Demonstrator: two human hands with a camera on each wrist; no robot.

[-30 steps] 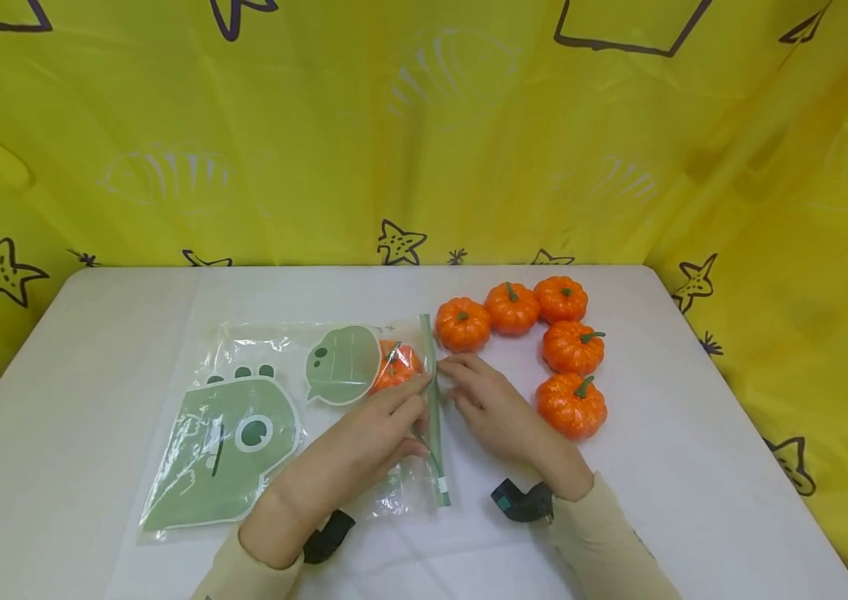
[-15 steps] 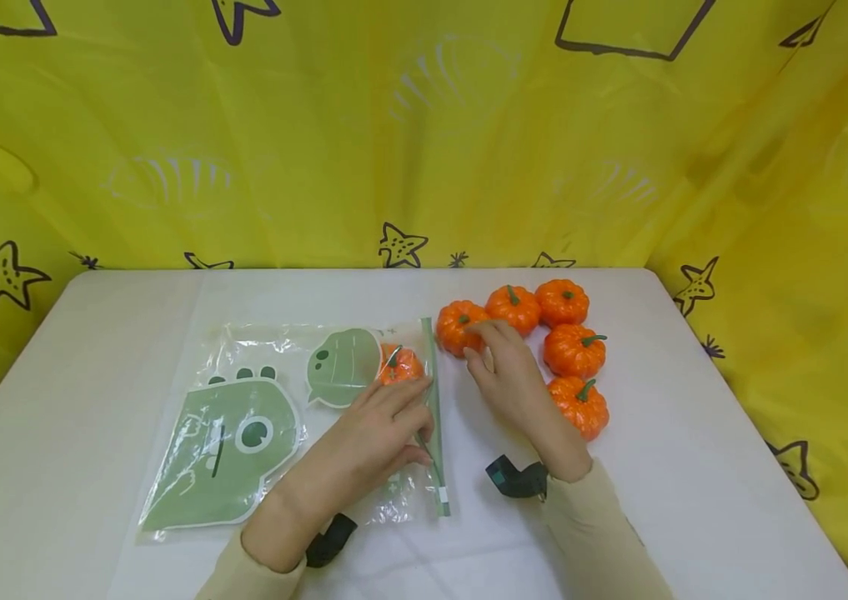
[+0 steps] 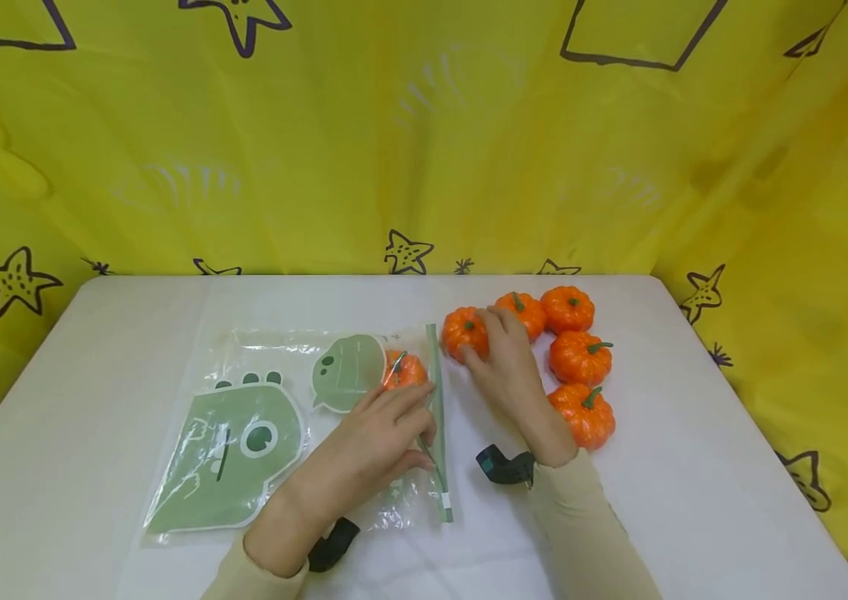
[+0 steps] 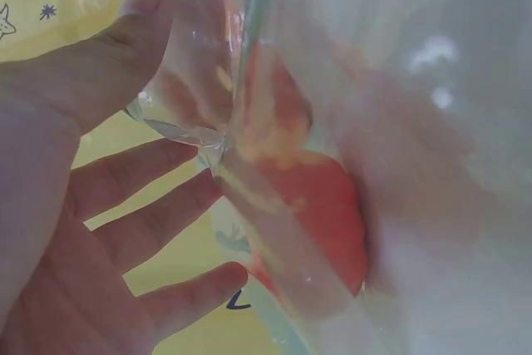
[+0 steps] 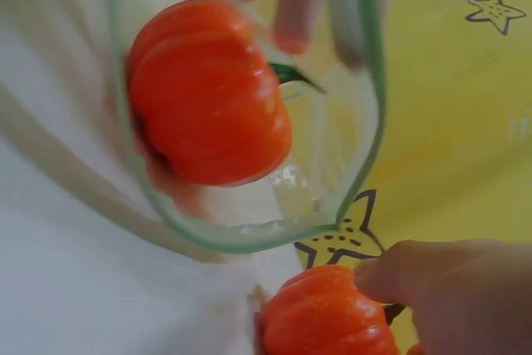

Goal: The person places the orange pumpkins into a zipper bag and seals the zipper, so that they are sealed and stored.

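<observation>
A clear zip bag printed with green dinosaur shapes (image 3: 273,442) lies on a white table (image 3: 694,500), at 8 o'clock from the right hand (image 3: 509,367). At the bag's 3 o'clock, the left hand (image 3: 373,437) touches the film, thumb and fingers apart. Inside, at 2 o'clock, sits an orange bagged pumpkin (image 3: 410,369). The right hand grips a near pumpkin (image 3: 461,335) at its 10 o'clock, between thumb and fingers. Four loose pumpkins (image 3: 580,357) curve from its 1 to 4 o'clock.
</observation>
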